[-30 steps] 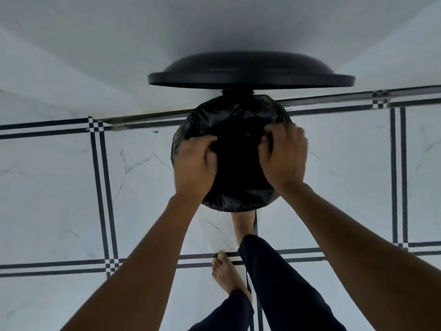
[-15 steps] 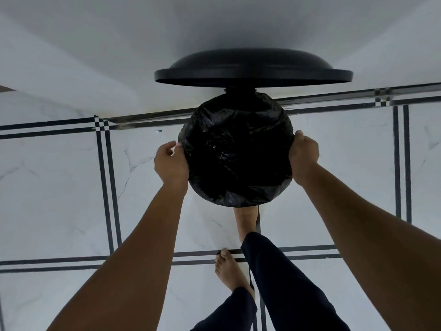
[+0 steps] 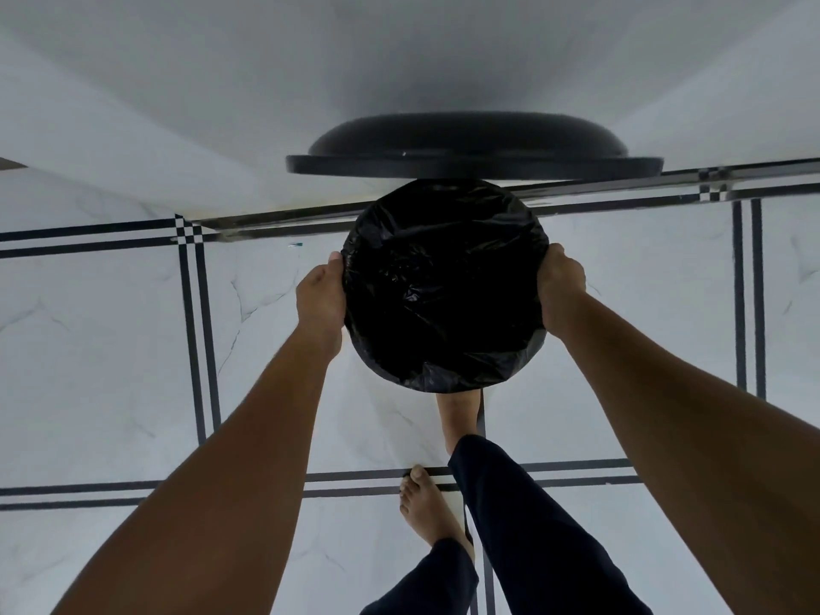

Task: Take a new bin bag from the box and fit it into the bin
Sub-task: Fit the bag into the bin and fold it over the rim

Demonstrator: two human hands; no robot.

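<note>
A round bin stands on the floor below me, its mouth lined with a black bin bag whose edge is folded over the rim. The bin's black lid stands raised behind it. My left hand presses on the left side of the rim, on the bag's overhang. On the right side, my right hand does the same. The fingers of both hands curl down the bin's outside and are hidden. No box is in view.
A white wall rises right behind the bin. The floor is white marble tile with black line borders. My right foot reaches under the bin's front; my left foot stands further back.
Both hands have moved from the top of the bag outward to the bin's sides and slid down along the rim. The bag now lies smoother across the mouth.
</note>
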